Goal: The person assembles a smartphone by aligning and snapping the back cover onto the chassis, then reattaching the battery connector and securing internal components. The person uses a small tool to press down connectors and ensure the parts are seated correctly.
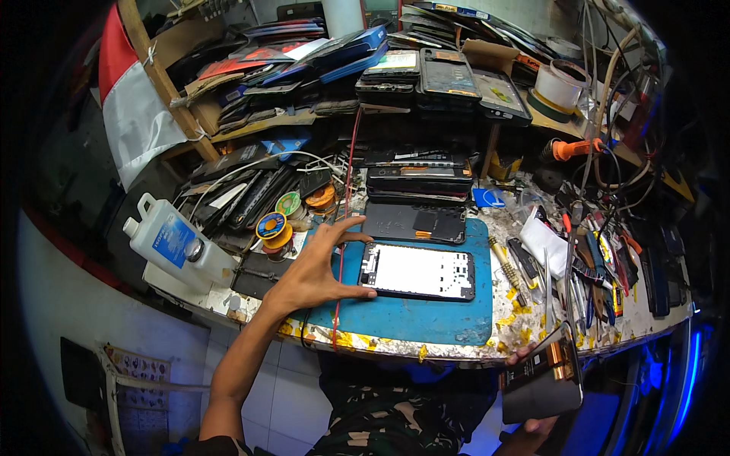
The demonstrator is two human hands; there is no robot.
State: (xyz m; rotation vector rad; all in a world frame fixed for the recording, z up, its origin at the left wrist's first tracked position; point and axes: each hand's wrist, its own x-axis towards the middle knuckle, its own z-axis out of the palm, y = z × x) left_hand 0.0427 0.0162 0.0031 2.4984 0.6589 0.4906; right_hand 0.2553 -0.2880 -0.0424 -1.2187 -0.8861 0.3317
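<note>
My left hand [319, 262] reaches over a blue work mat [418, 323]. Its thumb and a finger span the left end of a black phone frame [417, 270] with a bright white inner face, touching its corners. The index finger stretches to the left edge of a black phone panel [414, 222] lying just beyond. Low at the right, off the table's front edge, my right hand [538, 427] grips a tilted phone part [541, 380], black with a copper-coloured strip. Fingers show at its upper left and lower edges; the palm is mostly hidden behind it.
A white bottle [179, 243] stands left, beside solder spools [274, 228]. Stacked phones [418, 178] sit behind the mat. Pliers [595, 254], tweezers and other tools crowd the right. A red cable [350, 167] hangs in front of the left wrist. Piled phone parts [289, 68] fill the shelf.
</note>
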